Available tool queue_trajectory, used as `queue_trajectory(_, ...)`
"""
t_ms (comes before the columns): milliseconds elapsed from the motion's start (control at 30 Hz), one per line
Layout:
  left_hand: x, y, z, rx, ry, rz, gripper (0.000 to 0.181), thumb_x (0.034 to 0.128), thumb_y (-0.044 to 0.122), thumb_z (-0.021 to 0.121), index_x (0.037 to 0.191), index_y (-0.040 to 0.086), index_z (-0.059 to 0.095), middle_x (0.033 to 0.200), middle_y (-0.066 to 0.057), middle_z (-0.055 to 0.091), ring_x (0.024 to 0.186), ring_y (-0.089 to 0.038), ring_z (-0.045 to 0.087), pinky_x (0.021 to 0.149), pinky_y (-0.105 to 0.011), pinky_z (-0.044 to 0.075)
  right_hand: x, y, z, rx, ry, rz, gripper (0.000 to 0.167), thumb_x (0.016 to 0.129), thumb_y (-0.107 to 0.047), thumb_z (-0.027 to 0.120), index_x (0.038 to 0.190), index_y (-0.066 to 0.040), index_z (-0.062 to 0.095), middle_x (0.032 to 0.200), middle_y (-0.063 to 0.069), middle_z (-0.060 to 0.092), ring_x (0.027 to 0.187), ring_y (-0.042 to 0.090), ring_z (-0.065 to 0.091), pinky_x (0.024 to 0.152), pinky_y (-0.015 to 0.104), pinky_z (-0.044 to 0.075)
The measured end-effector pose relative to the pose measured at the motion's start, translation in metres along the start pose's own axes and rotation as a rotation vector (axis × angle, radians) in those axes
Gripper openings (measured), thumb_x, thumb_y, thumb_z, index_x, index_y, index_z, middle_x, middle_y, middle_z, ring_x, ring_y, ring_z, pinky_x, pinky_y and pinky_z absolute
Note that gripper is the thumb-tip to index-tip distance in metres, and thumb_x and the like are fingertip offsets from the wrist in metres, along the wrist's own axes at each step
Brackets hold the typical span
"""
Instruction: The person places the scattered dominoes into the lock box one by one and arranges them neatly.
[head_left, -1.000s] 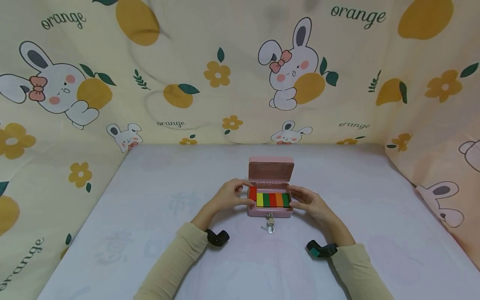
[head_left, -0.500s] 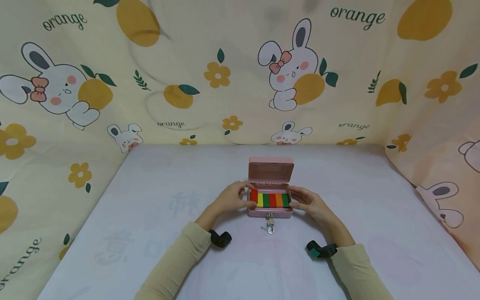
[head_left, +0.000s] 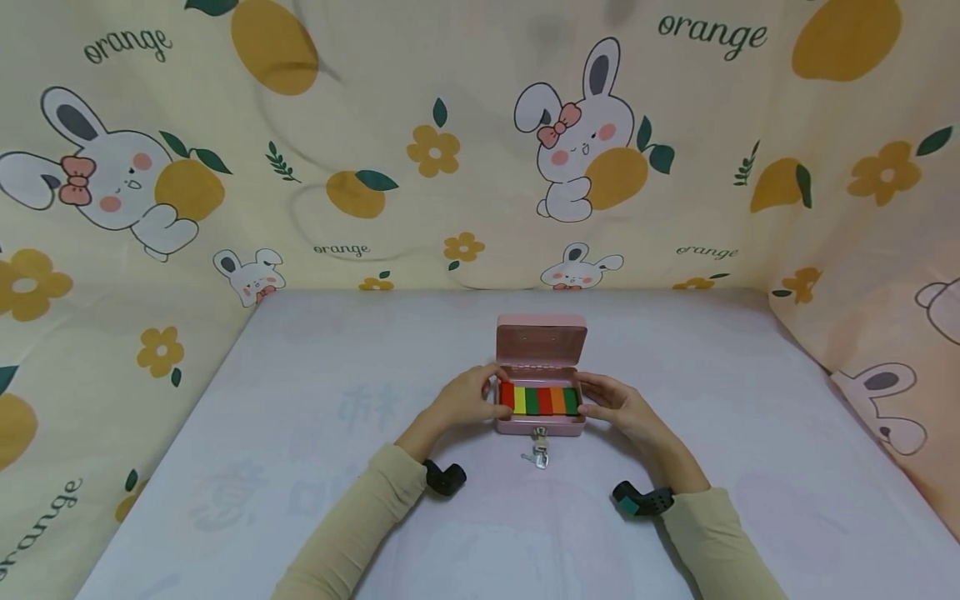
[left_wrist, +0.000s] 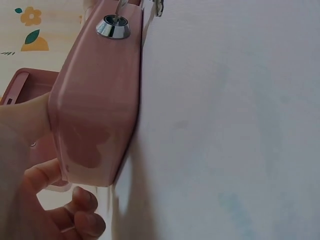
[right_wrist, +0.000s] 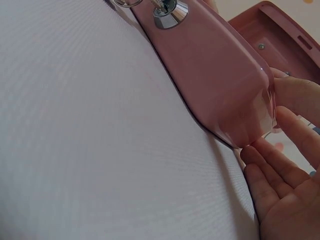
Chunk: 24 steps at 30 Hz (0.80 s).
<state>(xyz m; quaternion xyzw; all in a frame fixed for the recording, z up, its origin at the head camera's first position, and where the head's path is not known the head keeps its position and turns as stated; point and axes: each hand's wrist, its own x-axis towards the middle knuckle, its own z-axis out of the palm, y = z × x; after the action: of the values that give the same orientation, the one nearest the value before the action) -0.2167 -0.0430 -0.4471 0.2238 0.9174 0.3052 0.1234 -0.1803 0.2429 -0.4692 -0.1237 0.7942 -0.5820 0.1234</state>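
A pink metal cash box (head_left: 525, 427) stands with its lid (head_left: 542, 343) up on the white table. Inside lies a row of coloured blocks (head_left: 546, 401) in yellow, green, red and orange. At the row's left end, my left hand (head_left: 463, 398) pinches a red block (head_left: 507, 395) between thumb and fingers, just inside the box. On the opposite side my right hand (head_left: 622, 406) grips the box's right wall, thumb and index over the rim beside the end green block (head_left: 571, 401). In the right wrist view, its other fingers (right_wrist: 270, 165) lie outside the box corner.
A lock (head_left: 540, 433) sits on the box front, with keys (head_left: 540, 457) hanging from it onto the table (head_left: 480, 533). A patterned curtain (head_left: 480, 150) with rabbits and oranges stands behind and at the sides. Each wrist wears a black camera (head_left: 446, 479).
My left hand has lowered the red block into the box, moving slightly right and toward me; the block now sits nearly level with the row. The right hand has stayed in place.
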Motion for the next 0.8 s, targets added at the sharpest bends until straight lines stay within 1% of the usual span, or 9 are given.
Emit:
queue_trajectory(100, 0.0, 0.002, -0.001, 0.021, -0.007, -0.017, 0.042, 0.0802, 0.033, 0.072, 0.116, 0.019, 0.057, 0.093, -0.008, 0.058, 0.083, -0.017, 0.048, 0.065, -0.026, 0.038, 0.0, 0.0, 0.0, 0.002, 0.003, 0.003, 0.062, 0.091, -0.016, 0.065, 0.144, 0.001, 0.038, 0.151, 0.025, 0.038, 0.142, 0.043, 0.033, 0.104, 0.012, 0.038)
queue_trajectory(200, 0.0, 0.004, -0.001, 0.05, -0.013, -0.033, 0.042, 0.0797, 0.033, 0.072, 0.116, 0.02, 0.056, 0.1, -0.009, 0.061, 0.087, -0.018, 0.051, 0.07, -0.029, 0.043, 0.001, 0.001, 0.0, 0.004, 0.001, 0.004, 0.062, 0.091, -0.017, 0.065, 0.144, 0.001, 0.038, 0.151, 0.025, 0.038, 0.142, 0.043, 0.033, 0.104, 0.012, 0.038)
queue_trajectory(300, 0.0, 0.007, -0.002, 0.075, -0.021, -0.052, 0.042, 0.0796, 0.034, 0.072, 0.115, 0.02, 0.055, 0.106, -0.009, 0.063, 0.091, -0.019, 0.052, 0.077, -0.033, 0.048, 0.001, 0.002, 0.0, 0.011, -0.003, -0.001, 0.062, 0.091, -0.016, 0.065, 0.144, 0.001, 0.038, 0.151, 0.025, 0.037, 0.142, 0.044, 0.032, 0.103, 0.01, 0.038)
queue_trajectory(400, 0.0, 0.009, -0.002, 0.094, -0.031, -0.077, 0.042, 0.0799, 0.034, 0.073, 0.115, 0.021, 0.054, 0.108, -0.009, 0.063, 0.092, -0.02, 0.053, 0.081, -0.037, 0.05, 0.001, 0.003, -0.001, 0.015, -0.005, -0.006, 0.062, 0.091, -0.016, 0.065, 0.144, 0.002, 0.038, 0.151, 0.026, 0.037, 0.142, 0.044, 0.032, 0.102, 0.008, 0.038)
queue_trajectory(500, 0.001, 0.011, -0.003, 0.107, -0.034, -0.096, 0.042, 0.0794, 0.034, 0.074, 0.114, 0.021, 0.054, 0.11, -0.009, 0.063, 0.093, -0.021, 0.054, 0.084, -0.04, 0.051, 0.002, 0.003, -0.001, 0.013, -0.004, -0.008, 0.062, 0.091, -0.016, 0.065, 0.144, 0.001, 0.038, 0.151, 0.025, 0.037, 0.142, 0.043, 0.032, 0.103, 0.01, 0.038)
queue_trajectory(567, 0.001, 0.013, -0.003, 0.111, -0.039, -0.11, 0.043, 0.079, 0.034, 0.074, 0.115, 0.022, 0.053, 0.111, -0.01, 0.064, 0.094, -0.022, 0.055, 0.086, -0.041, 0.051, 0.002, 0.003, -0.001, 0.008, -0.002, -0.009, 0.062, 0.091, -0.017, 0.065, 0.144, 0.001, 0.038, 0.151, 0.024, 0.038, 0.142, 0.043, 0.032, 0.105, 0.013, 0.038)
queue_trajectory(633, 0.002, 0.014, -0.003, 0.113, -0.045, -0.121, 0.043, 0.0789, 0.034, 0.074, 0.115, 0.022, 0.053, 0.112, -0.01, 0.063, 0.096, -0.022, 0.055, 0.088, -0.043, 0.051, 0.002, 0.003, -0.001, 0.005, -0.001, -0.008, 0.061, 0.091, -0.017, 0.065, 0.144, 0.0, 0.039, 0.151, 0.024, 0.038, 0.142, 0.042, 0.033, 0.107, 0.019, 0.038)
queue_trajectory(800, 0.003, 0.016, -0.003, 0.138, -0.064, -0.15, 0.044, 0.0792, 0.035, 0.074, 0.116, 0.022, 0.053, 0.111, -0.009, 0.063, 0.094, -0.022, 0.054, 0.087, -0.042, 0.05, 0.001, 0.002, -0.001, -0.001, 0.0, 0.002, 0.062, 0.091, -0.017, 0.065, 0.144, 0.0, 0.039, 0.15, 0.024, 0.039, 0.142, 0.042, 0.033, 0.111, 0.039, 0.032)
